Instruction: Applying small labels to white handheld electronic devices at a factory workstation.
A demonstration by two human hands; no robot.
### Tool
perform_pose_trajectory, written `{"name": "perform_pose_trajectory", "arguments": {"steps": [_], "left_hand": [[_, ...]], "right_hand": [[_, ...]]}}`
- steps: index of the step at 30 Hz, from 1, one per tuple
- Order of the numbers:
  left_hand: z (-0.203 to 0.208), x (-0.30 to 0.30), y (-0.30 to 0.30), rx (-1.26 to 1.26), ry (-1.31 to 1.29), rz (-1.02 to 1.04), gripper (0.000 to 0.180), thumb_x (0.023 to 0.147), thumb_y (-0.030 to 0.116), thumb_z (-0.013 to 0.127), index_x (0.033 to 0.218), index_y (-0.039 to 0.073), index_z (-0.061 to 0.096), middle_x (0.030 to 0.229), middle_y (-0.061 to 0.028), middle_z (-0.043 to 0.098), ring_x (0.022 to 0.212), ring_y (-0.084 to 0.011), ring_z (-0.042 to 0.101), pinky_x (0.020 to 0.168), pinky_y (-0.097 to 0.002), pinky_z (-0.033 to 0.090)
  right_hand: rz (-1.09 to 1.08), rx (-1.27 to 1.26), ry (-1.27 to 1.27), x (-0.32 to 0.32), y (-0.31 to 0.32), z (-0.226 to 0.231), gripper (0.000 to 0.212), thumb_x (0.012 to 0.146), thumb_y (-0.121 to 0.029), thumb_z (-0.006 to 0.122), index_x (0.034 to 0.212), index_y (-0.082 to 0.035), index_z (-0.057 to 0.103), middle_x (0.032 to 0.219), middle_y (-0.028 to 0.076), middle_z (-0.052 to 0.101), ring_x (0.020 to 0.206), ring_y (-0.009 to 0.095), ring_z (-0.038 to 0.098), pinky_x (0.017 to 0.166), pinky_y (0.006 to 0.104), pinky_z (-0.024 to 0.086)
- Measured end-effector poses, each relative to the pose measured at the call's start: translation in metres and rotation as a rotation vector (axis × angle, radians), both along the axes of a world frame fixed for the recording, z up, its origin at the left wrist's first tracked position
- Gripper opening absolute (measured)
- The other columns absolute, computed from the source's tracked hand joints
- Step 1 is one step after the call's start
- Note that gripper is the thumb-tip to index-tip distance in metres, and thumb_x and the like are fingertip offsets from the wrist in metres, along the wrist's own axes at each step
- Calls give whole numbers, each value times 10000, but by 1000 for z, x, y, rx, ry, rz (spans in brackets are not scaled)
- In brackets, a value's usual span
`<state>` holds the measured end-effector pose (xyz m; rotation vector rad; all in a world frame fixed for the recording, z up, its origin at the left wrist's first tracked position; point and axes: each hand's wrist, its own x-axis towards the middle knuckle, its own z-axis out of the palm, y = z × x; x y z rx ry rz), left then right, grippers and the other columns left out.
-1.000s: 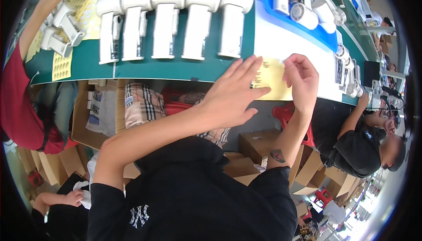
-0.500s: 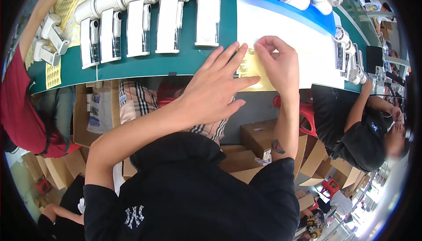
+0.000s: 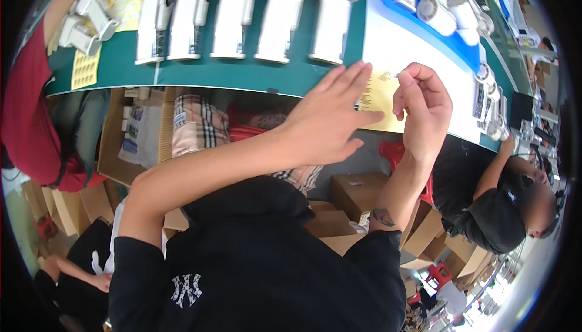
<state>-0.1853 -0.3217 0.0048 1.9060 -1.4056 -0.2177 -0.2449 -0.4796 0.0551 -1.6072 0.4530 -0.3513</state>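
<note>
My left hand (image 3: 330, 117) lies with fingers spread over the left part of a yellow label sheet (image 3: 383, 99) at the table's near edge. My right hand (image 3: 426, 111) is raised at the sheet's right side, thumb and forefinger pinched together. Whatever sits in that pinch is too small to make out. Beyond my left hand, several white devices with cylindrical heads and long flat bodies lie in a row, among them the nearest device (image 3: 332, 26). White paper (image 3: 388, 41) spreads on the table around the label sheet.
A blue tray (image 3: 470, 59) holds more white devices at the far right. Others lie by a co-worker's hand (image 3: 507, 145) on the right. At left, a person in a red sleeve (image 3: 30, 83) reaches over the green table (image 3: 121, 74). Cardboard boxes (image 3: 357, 189) stand below.
My right hand has lifted away from the label sheet toward the right, still pinched. My left hand stays on the sheet. The whole view has shifted slightly.
</note>
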Motion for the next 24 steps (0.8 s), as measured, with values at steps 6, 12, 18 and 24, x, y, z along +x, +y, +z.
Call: {"name": "perform_pose_trajectory", "arguments": {"steps": [6, 12, 18, 24], "left_hand": [[-8, -3, -7, -155, 378, 39, 377, 797, 208, 663, 1117, 25, 584, 1142, -185, 536, 1127, -315, 461, 964, -427, 334], [-12, -6, -4, -229, 421, 57, 299, 888, 232, 606, 1053, -10, 542, 994, -139, 575, 964, -257, 543, 826, -385, 408], [-16, -7, -2, -313, 419, 86, 300, 891, 228, 590, 1070, -7, 534, 1048, -150, 559, 1017, -278, 533, 875, -389, 409], [-16, -4, -1, -315, 471, 59, 272, 868, 187, 598, 1081, 28, 544, 1083, -156, 559, 1045, -288, 532, 896, -390, 409]], "right_hand": [[165, -57, 24, 54, 79, 7, 97, 848, -58, 655, 914, 10, 634, 717, -15, 586, 527, 17, 479, 456, 156, 338], [103, -128, 164, 69, 98, 3, 131, 828, -90, 674, 903, 13, 640, 709, -7, 586, 461, 31, 472, 408, 170, 320], [71, -149, 201, 70, 99, -1, 113, 826, -75, 671, 891, 14, 642, 695, -7, 587, 475, 30, 475, 425, 163, 332], [64, -173, 214, 72, 101, -1, 111, 826, -71, 674, 887, 17, 644, 664, -12, 582, 480, 28, 470, 435, 162, 337]]}}
